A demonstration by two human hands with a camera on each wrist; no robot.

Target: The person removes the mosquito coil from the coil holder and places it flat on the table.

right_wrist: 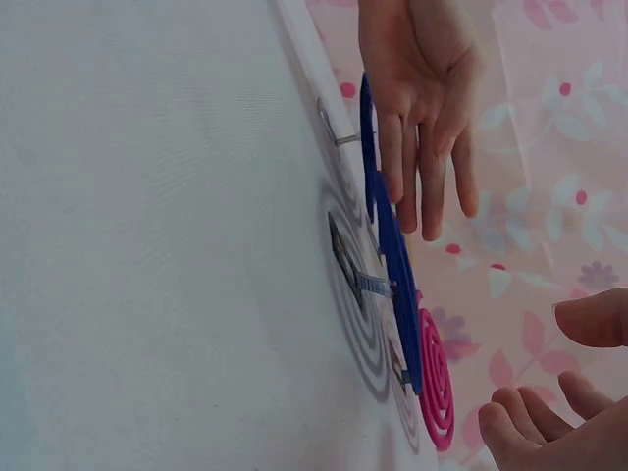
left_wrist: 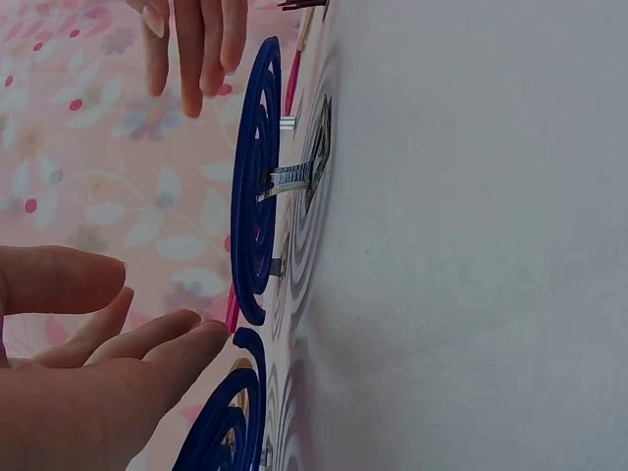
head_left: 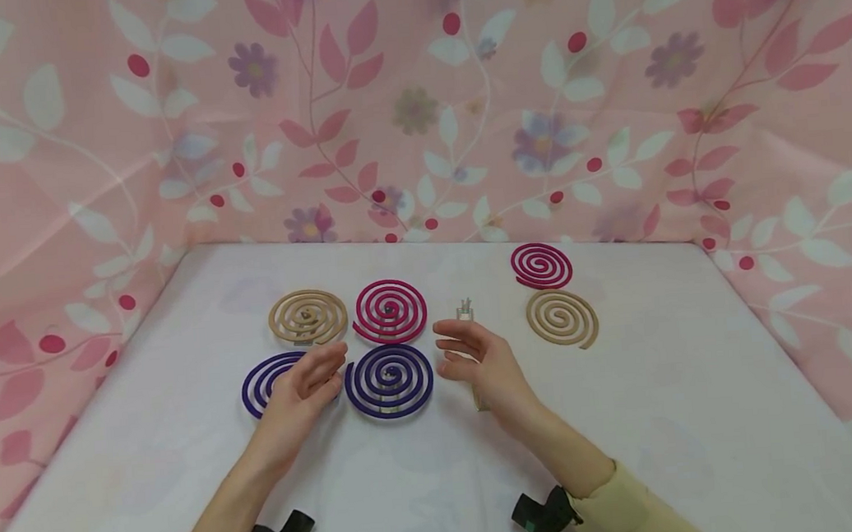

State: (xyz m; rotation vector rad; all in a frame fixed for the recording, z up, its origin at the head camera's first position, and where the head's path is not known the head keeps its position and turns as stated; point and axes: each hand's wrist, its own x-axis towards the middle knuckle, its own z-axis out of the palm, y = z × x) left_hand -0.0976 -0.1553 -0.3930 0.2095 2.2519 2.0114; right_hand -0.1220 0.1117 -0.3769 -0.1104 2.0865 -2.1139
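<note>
white tabletop (head_left: 666, 414) beneath a flat, round, dark-blue spiral coil (head_left: 391, 374) between parted, loosely curved hands (head_left: 303, 388) (head_left: 487, 369)

I hold my left hand (head_left: 304, 386) and right hand (head_left: 483, 362) apart, palms turned inward, fingers loosely curved; my left forearm (head_left: 241, 489) and right forearm (head_left: 557, 446) slant forward, converging.

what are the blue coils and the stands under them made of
Blue coils: perhaps pressed powder or plastic, mostly matte; they are evenly coloured and keep a stiff, flat spiral. Stands: probably thin sheet metal, shiny; their grey, ridged surface catches light.
</note>
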